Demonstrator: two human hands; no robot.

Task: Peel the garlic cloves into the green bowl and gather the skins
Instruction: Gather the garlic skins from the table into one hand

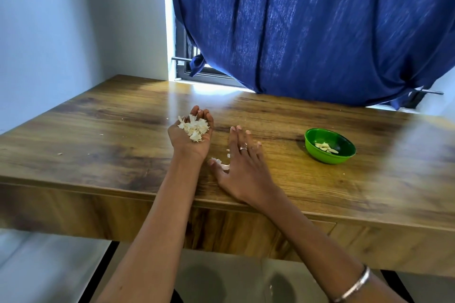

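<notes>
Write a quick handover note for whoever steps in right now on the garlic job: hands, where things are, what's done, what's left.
Left hand: palm up and cupped, holding a pile of skins.
Right hand: flat on the table, fingers straight, sweeping loose skins by its thumb.
Green bowl: to the right, holds the peeled cloves.
Done: the peeling looks finished; most skins are gathered.
Left: collect the skins by the right hand and the small scraps on the left part of the table.
</notes>
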